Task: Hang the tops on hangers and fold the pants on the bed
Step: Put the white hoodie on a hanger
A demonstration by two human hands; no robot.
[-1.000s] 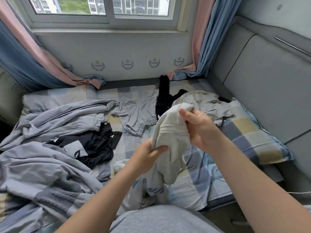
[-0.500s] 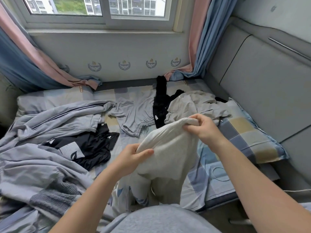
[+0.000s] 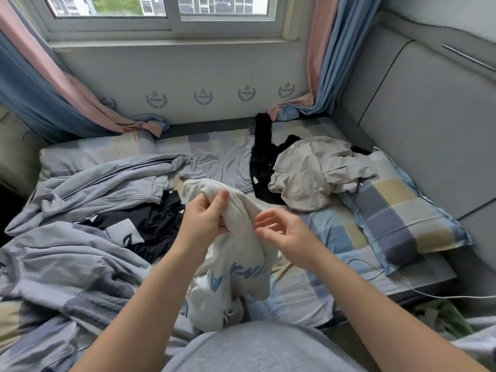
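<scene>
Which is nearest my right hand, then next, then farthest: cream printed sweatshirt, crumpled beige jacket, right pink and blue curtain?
1. Cream printed sweatshirt, just left of the right hand.
2. Crumpled beige jacket, farther up the bed.
3. Right pink and blue curtain, far corner.

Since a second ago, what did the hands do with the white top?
The right hand let go of the white top and dropped lower, fingers loose. The left hand kept its grip and bunched the cloth higher. The beige jacket and black garment on the bed stayed put.
</scene>
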